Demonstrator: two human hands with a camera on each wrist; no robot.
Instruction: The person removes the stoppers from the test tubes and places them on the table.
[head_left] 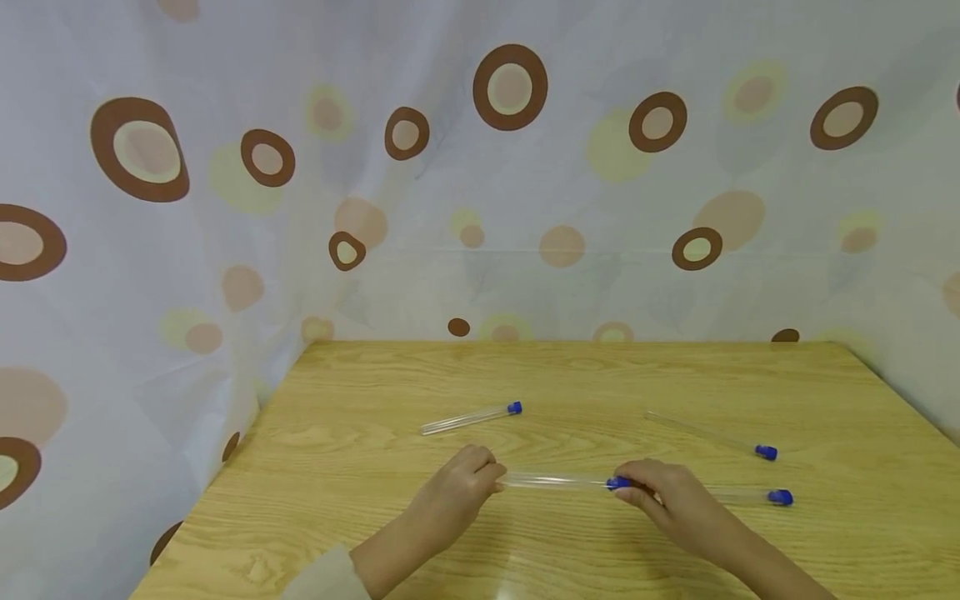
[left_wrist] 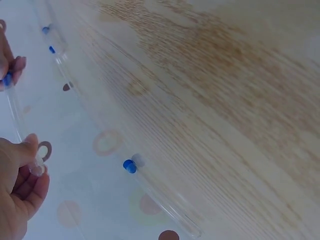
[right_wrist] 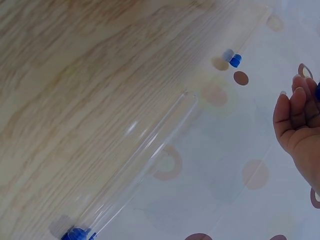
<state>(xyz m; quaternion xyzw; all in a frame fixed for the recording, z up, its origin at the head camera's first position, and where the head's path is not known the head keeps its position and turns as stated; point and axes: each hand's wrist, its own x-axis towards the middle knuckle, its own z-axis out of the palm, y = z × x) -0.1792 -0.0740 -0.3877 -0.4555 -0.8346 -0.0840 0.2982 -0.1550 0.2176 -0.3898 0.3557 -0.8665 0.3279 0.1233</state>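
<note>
Nearest me, a pale sleeve (head_left: 326, 577) shows at the bottom of the frame, left of centre, and from it the left hand (head_left: 457, 492) reaches in. Its thumb and fingers pinch the rounded end of a clear tube (head_left: 555, 481). Opposite, the right hand (head_left: 678, 504) comes up from the lower right, bare at the forearm, thumb and fingers closed narrowly around the tube's blue cap (head_left: 618, 482). So the tube stretches between the two hands, nearly level, in the lower middle of the frame, and in the left wrist view it is raised clear of the surface (head_left: 570, 375).

Just beyond the right hand, a second capped tube (head_left: 742, 495) lies at the lower right, partly hidden by that hand, its cap pointing right. Farther back, right of centre, a third capped tube (head_left: 701, 432) lies slanting, cap toward the lower right. Above the left hand, well apart from the third, a fourth capped tube (head_left: 468, 420) rests at a slight tilt, its cap at the right end.

Past the far edge of the wood-grained surface hangs a pale cloth (head_left: 525, 183), printed with brown rings and peach and yellow spots; it fills the upper frame and runs down the left side.
</note>
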